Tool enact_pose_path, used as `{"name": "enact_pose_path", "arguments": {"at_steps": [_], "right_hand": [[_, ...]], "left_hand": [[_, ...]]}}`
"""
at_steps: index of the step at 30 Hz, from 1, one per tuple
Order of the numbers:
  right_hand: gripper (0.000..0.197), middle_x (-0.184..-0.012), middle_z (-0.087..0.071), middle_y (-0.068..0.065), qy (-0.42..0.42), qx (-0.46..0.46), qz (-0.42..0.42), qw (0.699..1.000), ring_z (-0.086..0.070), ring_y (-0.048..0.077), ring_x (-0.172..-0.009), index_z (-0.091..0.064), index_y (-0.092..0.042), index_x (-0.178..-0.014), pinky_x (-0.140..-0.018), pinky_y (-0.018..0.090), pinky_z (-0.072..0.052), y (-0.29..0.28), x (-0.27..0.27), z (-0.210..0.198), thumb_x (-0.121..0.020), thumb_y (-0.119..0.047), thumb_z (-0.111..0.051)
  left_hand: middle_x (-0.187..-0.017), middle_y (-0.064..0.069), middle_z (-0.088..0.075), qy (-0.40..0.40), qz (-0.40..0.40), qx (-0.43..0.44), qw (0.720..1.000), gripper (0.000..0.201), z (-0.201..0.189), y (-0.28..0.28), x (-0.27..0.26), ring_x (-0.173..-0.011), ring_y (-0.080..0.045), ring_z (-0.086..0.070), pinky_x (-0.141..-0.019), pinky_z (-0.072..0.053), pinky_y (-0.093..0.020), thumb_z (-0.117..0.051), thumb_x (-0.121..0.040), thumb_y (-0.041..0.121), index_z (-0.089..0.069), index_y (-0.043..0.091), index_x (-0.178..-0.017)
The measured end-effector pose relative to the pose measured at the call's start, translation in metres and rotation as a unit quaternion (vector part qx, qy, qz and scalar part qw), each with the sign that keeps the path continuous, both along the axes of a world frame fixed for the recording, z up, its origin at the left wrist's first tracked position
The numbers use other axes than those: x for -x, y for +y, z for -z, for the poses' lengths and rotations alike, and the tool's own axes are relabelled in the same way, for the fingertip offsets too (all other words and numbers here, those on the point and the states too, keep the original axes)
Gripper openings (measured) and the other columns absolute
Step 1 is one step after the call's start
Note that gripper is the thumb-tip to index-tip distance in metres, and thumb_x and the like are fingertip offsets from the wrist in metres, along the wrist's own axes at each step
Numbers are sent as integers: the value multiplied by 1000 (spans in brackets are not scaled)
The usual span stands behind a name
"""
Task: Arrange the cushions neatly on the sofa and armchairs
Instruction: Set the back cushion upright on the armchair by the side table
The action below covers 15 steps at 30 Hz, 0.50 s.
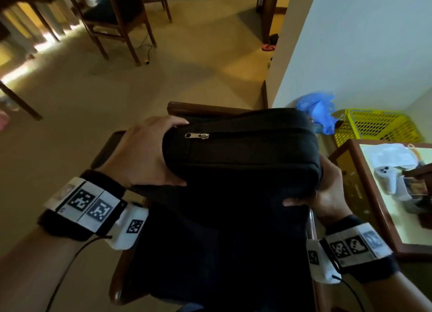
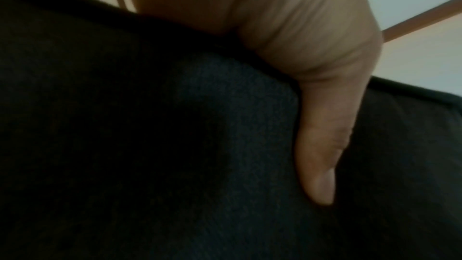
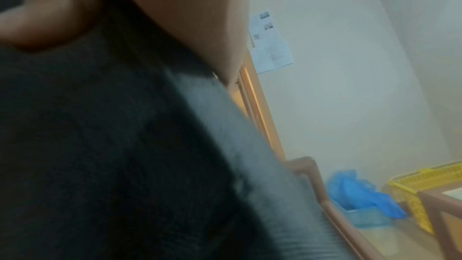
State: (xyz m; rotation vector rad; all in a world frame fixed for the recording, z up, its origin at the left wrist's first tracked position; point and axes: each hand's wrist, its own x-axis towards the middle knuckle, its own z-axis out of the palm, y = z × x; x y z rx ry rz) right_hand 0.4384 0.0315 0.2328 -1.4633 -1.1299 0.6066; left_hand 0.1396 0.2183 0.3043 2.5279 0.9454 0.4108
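Note:
A black cushion (image 1: 243,148) with a silver zipper on its edge is held upright over the wooden armchair (image 1: 117,286), above the dark seat cushion (image 1: 222,253). My left hand (image 1: 145,153) grips its left end, fingers over the top and thumb pressed into the near face (image 2: 317,145). My right hand (image 1: 325,185) grips the lower right corner, thumb curled on the fabric (image 3: 42,17). In both wrist views the dark cushion (image 2: 150,145) (image 3: 100,145) fills most of the picture.
A side table (image 1: 371,195) with a white controller and papers stands right of the armchair. A yellow basket (image 1: 378,124) and blue plastic bag (image 1: 320,110) sit against the wall behind it. Dining chairs (image 1: 117,19) stand across the carpet.

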Motion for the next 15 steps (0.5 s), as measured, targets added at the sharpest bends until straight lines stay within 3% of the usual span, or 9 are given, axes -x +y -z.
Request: {"name": "enact_pose_path", "arguments": {"at_steps": [3,5,8,11,13,15], "right_hand": [[94,-107,-68,-25,19,13,-1,1000,-65,-1,-97,-56,-56,-111,-79,20,-54,-7,5,29,-31,-21,-89],[102,-107,-66,-31,34,45,-2,998,-64,-5,-96,-50,-62,-111,-74,14,-53,-10,9,53,-35,-3,-85],[108,-112,-64,-16,49,132,4,990,-64,10,-103,-42,-50,-120,-71,16,-54,-16,11,77,-43,9,-90],[105,-124,-55,-13,16,198,19,980,-59,15,-114,-38,-48,-128,-88,31,-55,-13,13,80,-51,-1,-91],[107,-135,-49,-8,-84,211,37,973,-49,14,-123,-35,-35,-140,-101,36,-46,-4,19,67,-51,-13,-89],[104,-144,-41,1,-241,193,14,951,-38,18,-133,-35,-21,-144,-110,40,-34,11,35,46,-52,-24,-83]], "left_hand": [[-114,7,-64,24,24,-61,998,94,6,-6,-18,-100,-11,-57,-90,-41,-30,-94,-38,42,-58,22,-122],[-106,3,-67,58,20,-71,996,84,32,-9,-29,-96,-18,-61,-87,-46,-37,-90,-40,37,-59,22,-117],[-95,4,-63,120,26,-84,989,72,81,-17,-44,-88,-24,-60,-78,-46,-39,-79,-40,29,-61,23,-110],[-95,4,-59,122,0,-79,989,73,107,-18,-43,-90,-24,-58,-79,-44,-39,-74,-39,26,-61,24,-111],[-99,4,-56,127,-16,-83,988,80,110,-15,-38,-93,-24,-57,-82,-43,-39,-76,-39,28,-59,25,-117],[-103,3,-54,134,-26,-87,987,85,110,-17,-35,-97,-25,-56,-82,-40,-40,-78,-40,33,-56,27,-121]]}}
